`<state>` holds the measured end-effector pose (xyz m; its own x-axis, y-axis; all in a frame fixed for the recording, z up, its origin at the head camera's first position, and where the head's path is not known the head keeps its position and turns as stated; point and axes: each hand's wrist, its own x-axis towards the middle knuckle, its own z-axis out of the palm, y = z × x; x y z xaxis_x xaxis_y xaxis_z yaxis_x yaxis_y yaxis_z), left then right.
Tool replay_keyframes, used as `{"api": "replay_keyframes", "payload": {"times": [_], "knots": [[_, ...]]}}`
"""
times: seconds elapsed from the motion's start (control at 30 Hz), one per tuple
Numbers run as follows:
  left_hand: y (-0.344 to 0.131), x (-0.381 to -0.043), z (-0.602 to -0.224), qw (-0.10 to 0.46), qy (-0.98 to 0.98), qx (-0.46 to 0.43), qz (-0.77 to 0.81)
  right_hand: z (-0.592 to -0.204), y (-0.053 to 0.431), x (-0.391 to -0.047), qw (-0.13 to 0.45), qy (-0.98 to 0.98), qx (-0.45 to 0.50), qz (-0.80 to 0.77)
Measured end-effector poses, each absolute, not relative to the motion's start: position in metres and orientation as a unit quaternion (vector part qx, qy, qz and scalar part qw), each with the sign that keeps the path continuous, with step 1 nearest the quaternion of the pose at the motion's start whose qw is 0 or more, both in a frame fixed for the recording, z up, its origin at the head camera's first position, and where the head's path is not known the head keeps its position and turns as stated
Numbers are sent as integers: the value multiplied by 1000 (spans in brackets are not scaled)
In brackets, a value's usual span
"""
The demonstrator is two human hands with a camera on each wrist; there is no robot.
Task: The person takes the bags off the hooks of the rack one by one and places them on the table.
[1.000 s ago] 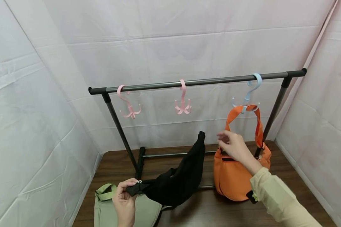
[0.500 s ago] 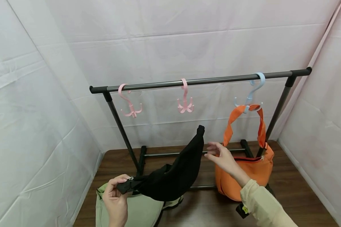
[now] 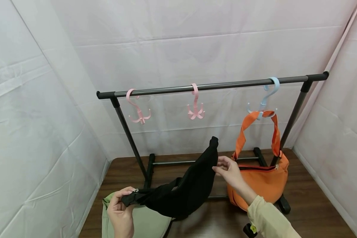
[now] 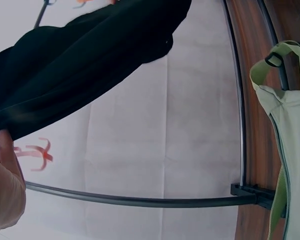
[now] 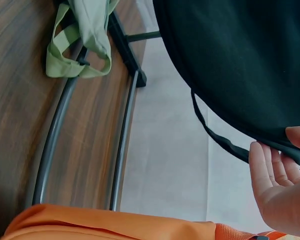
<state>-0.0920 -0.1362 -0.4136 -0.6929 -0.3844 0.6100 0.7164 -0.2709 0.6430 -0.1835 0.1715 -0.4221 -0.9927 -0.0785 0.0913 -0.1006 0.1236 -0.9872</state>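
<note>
**lurker:** what's the layout?

**me:** Wood-look table, and a dark metal clothes rack standing on it, crossbar running side to side in front of me. Then the black crescent bag, up in the air between my hands. Its long axis slants: low end at my left, narrow tip raised at the right.

**lurker:** other bags?

**me:** Orange shoulder bag hangs by its strap off to the right, and a pale green bag sits lower left, partly behind the black one.

**lurker:** hands?

**me:** Left hand pinches the low end. Right hand is at the right edge just under the tip, thumb and fingers parted. Can't tell if they're actually on the fabric.

**lurker:** so what matters most?

**me:** imo tip vs the middle pink hook. From my view the tip is lower and a bit to the right, and my right hand is the nearer one to it. The little metal piece is way down by my left fingertips.
</note>
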Motion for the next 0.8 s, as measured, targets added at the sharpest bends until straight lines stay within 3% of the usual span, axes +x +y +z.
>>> {"api": "replay_keyframes", "payload": {"times": [0.2,0.33,0.57,0.8], "knots": [[-141,-91,-419,327,-476,-157,-801,-424,174,-169,45,-749,53,659],[-140,-89,-422,294,-514,-93,-801,-427,179,-159,67,-751,49,655],[-134,-91,-430,245,-548,-18,-800,-434,192,-140,72,-753,16,654],[-125,-88,-442,205,-568,-12,-797,-449,206,-116,66,-767,-45,637]]}}
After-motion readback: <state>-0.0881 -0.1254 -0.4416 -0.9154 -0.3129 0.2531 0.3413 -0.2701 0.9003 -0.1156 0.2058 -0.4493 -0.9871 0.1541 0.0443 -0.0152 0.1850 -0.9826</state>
